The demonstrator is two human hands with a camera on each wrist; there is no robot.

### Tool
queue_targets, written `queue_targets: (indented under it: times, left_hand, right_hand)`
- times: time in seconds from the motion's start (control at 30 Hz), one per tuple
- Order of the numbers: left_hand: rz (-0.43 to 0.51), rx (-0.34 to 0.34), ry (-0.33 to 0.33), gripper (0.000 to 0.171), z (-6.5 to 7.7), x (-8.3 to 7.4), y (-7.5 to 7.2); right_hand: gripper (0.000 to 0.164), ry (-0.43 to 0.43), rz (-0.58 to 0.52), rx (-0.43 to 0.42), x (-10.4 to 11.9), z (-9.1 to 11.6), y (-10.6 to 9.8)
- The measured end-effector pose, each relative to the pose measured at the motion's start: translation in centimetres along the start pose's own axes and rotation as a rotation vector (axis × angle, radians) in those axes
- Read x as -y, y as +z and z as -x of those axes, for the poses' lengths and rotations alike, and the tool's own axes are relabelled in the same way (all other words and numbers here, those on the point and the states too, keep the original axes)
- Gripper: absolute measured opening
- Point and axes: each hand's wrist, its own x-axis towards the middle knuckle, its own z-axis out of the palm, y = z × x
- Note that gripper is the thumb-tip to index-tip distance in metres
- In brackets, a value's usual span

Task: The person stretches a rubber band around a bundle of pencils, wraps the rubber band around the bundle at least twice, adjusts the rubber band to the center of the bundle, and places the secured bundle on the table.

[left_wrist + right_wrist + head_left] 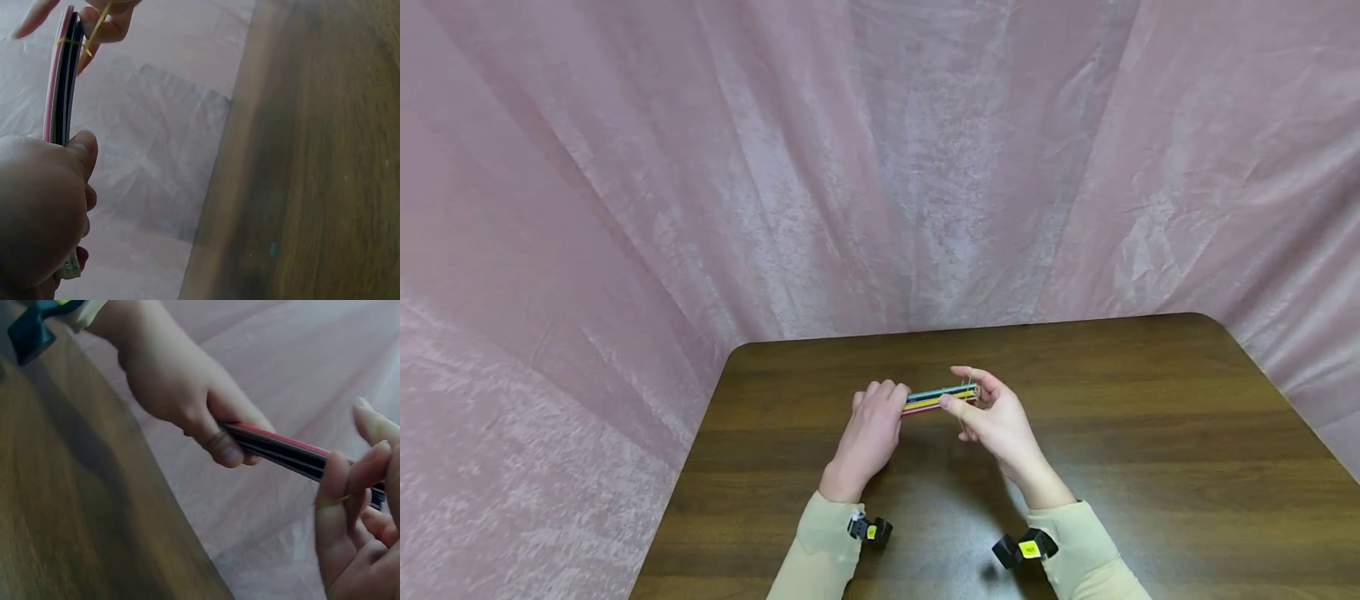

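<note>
My left hand (871,425) grips one end of a bundle of thin coloured pencils (925,403), its thumb (83,150) lying along the side. Turquoise, yellow, red and black lengths show, held roughly level above the table. At the bundle's other end is my right hand (1006,427), thumb and fingers spread around the tips. A thin yellow rubber band (97,29) is caught on the right fingers and pulled out from the bundle. One loop of it crosses the pencils near their ends in the left wrist view. Part of the band is hidden behind the right fingers (331,519).
A brown wooden table (1150,433) with rounded far corners lies under both hands. Pink velvety cloth (880,167) hangs behind it and along its sides. Black wrist cameras (871,531) sit on both light sleeves (820,542).
</note>
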Motion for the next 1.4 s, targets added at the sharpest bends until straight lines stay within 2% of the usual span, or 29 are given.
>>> queue_targets:
  times: [0.07,0.17,0.4,0.53,0.63,0.73,0.8,0.87,0.97,1.07,1.13,1.2,1.27,1.4]
  left_hand:
    - [-0.001,-0.001,0.027,0.014,0.0,-0.2,0.1]
    - [0.017,0.012,0.052,0.011,0.0,-0.3,0.3]
    - [0.088,0.055,0.053,0.008,0.0,-0.5,0.8]
    - [0.099,0.047,0.079,0.013,-0.1,-0.7,0.8]
    - [0.108,0.052,0.082,0.019,-0.2,-0.8,0.6]
    - [0.100,0.066,0.041,0.018,-0.2,-0.7,0.7]
    - [0.091,0.072,-0.002,0.018,-0.2,-0.7,0.8]
    - [0.081,0.081,-0.041,0.018,-0.2,-0.6,1.0]
    - [0.082,0.094,-0.100,0.018,-0.2,-0.5,1.2]
    - [0.100,0.101,-0.164,0.017,-0.2,-0.6,1.2]
    - [0.132,0.105,-0.203,0.015,-0.3,-0.6,1.2]
    - [0.180,0.111,-0.238,0.014,-0.3,-0.8,1.1]
    - [0.225,0.118,-0.263,0.015,-0.4,-0.9,1.0]
    - [0.286,0.139,-0.308,0.018,-0.6,-1.1,0.7]
  right_hand:
    - [0.057,0.005,0.084,0.005,-0.2,0.1,0.0]
    - [0.055,0.018,0.139,0.017,-0.5,0.0,0.0]
    - [0.049,0.023,0.123,0.036,-1.0,-0.1,-0.3]
    - [0.060,0.066,0.091,0.053,-1.2,-0.2,-0.6]
    - [0.060,0.088,0.046,0.067,-1.3,-0.3,-0.9]
    - [0.040,0.069,0.019,0.085,-1.5,-0.3,-1.1]
    - [0.023,0.038,0.050,0.098,-1.6,-0.3,-1.1]
    - [0.013,-0.007,0.127,0.096,-1.8,-0.3,-0.9]
    - [0.021,-0.128,0.334,0.080,-2.1,-0.3,-0.7]
    - [0.030,-0.339,0.548,0.045,-2.3,-0.2,-0.6]
    - [0.036,-0.496,0.650,0.033,-2.4,-0.2,-0.5]
    - [0.039,-0.629,0.711,0.036,-2.4,-0.2,-0.4]
    - [0.040,-0.723,0.746,0.058,-2.4,-0.2,-0.4]
    - [0.039,-0.810,0.726,0.088,-2.4,-0.4,-0.4]
